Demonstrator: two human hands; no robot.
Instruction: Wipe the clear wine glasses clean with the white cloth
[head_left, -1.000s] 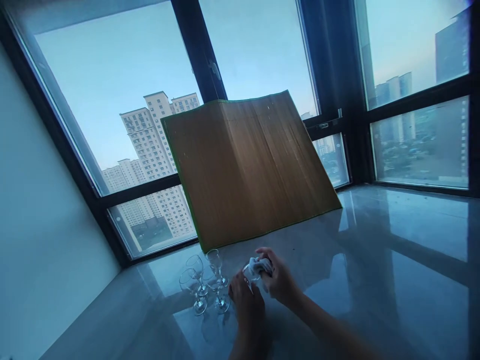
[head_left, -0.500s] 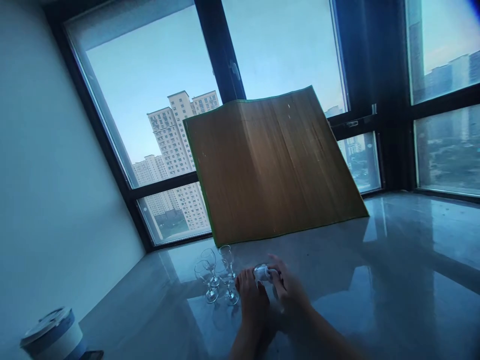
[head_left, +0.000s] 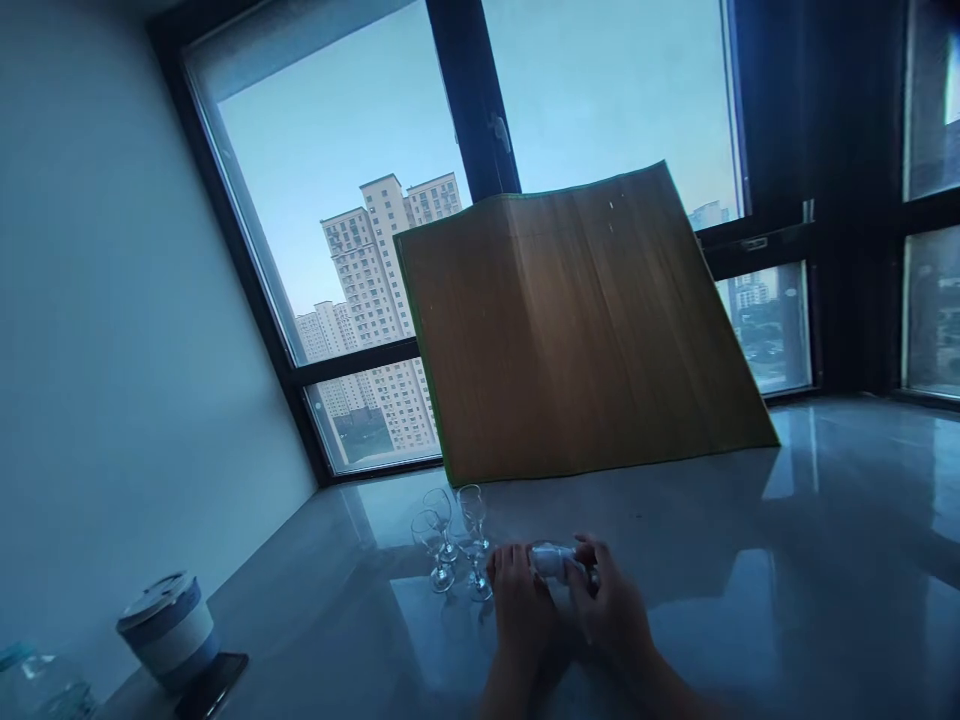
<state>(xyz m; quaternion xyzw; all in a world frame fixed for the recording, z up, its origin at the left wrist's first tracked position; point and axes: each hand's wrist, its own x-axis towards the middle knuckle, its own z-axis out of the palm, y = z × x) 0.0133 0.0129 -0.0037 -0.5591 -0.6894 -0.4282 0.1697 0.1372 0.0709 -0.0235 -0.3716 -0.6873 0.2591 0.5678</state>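
Observation:
Low in the middle of the view, both hands are round a small clear glass lying sideways, with something whitish in or around it. My left hand has its fingers closed at the glass's left end. On the right end, my right hand is closed with thumb and fingers pinching it. Several stemmed glasses stand upright just left of my left hand, among them a front-left one and a back-right one.
A brown mat with green edging leans on the window behind the glossy grey surface. A lidded cup, a dark phone and a clear bottle are at the lower left.
The view has shifted, so the scene sits farther right and the bottle now shows. My right hand's raised fingers have come in round the glass.

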